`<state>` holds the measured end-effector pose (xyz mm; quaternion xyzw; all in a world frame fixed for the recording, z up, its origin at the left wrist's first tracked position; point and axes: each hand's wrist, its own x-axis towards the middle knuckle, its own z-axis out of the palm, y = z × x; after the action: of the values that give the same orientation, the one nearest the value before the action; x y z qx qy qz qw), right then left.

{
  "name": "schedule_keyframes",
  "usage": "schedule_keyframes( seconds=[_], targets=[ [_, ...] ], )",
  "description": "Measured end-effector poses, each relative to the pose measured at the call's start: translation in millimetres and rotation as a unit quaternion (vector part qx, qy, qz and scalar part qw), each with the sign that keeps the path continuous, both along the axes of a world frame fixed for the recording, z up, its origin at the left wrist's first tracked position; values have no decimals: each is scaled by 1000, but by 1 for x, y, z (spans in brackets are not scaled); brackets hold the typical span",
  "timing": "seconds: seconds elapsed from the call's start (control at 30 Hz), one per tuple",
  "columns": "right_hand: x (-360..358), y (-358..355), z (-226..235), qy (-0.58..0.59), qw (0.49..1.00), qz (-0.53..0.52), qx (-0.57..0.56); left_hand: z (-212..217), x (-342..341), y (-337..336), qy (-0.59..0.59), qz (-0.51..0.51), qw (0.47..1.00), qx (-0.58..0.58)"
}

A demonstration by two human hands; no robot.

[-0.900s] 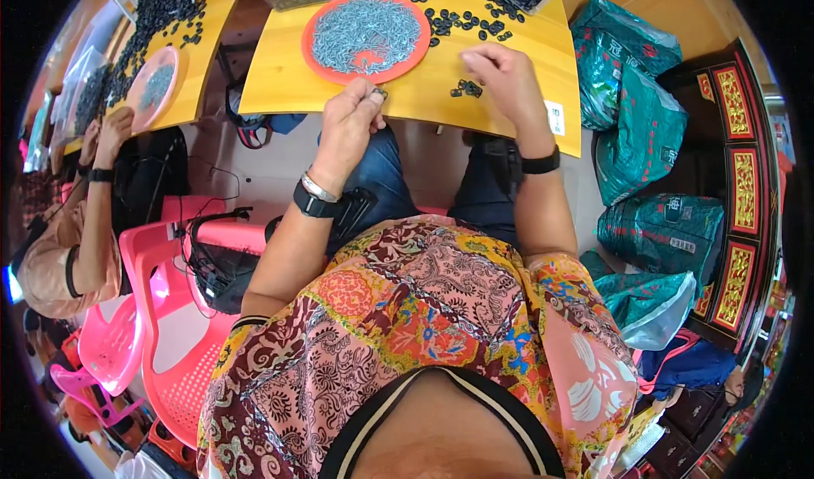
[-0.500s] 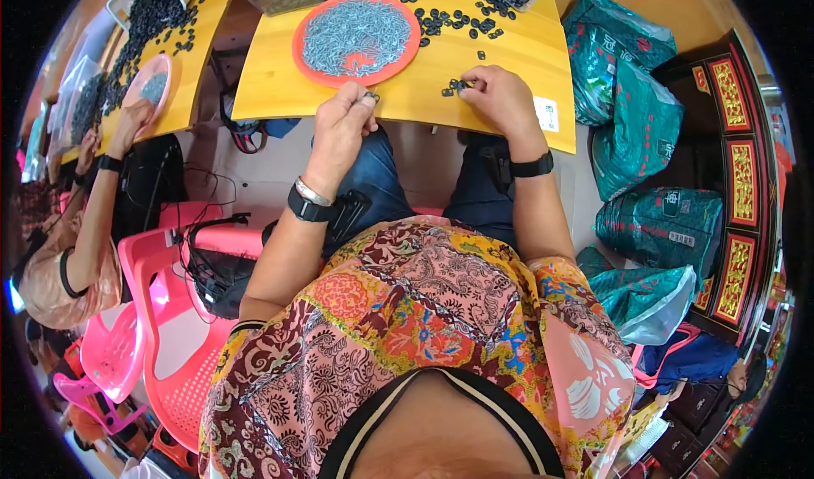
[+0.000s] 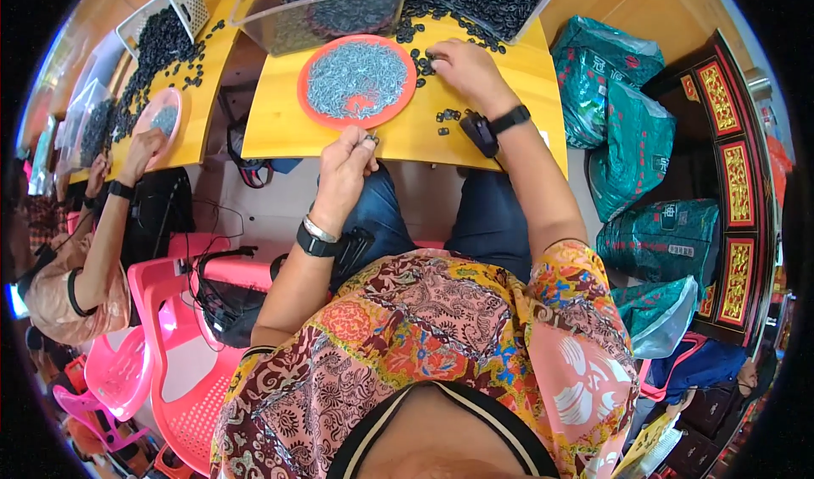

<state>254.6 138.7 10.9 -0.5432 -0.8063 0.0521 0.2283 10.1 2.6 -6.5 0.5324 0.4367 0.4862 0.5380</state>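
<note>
My left hand (image 3: 344, 169) is closed in a pinch on a small dark part (image 3: 371, 140), just off the table's front edge. Right in front of it lies a red plate (image 3: 303, 97) heaped with small silvery screw-like pieces (image 3: 352, 72). Farther out, my right hand (image 3: 468, 74) reaches over the table with its fingertips together on a small black part (image 3: 432, 56) at the edge of the loose pile (image 3: 420, 65). What sits deeper between those fingers is hidden. Below that wrist lies a small group of black parts (image 3: 448, 119).
A clear bin (image 3: 322, 23) of black parts stands behind the plate, another bin (image 3: 530, 8) at the far right. At the left, a co-worker's hand (image 3: 146, 150) is at a pink plate (image 3: 174, 110) beside a white basket (image 3: 197, 8). Green bags (image 3: 632, 140) stand right of the table (image 3: 271, 131).
My right hand has moved away from the small group near the front edge, out to the larger black pile. My left hand keeps its pinch by the plate. The view has tilted farther forward.
</note>
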Motion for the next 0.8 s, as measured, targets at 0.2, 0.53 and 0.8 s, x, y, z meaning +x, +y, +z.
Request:
schedule_keyframes(
  seconds=[0.2,0.53,0.8],
  targets=[
    [-16,33,-10,-108,988,96,-47,1,-1,-1,20,-3,1000,4],
    [0,-28,3,-126,981,126,-76,-1,-1,0,41,-11,999,4],
    [4,-52,-7,-93,987,125,-28,2,1,-2,41,-17,999,2]
  ],
)
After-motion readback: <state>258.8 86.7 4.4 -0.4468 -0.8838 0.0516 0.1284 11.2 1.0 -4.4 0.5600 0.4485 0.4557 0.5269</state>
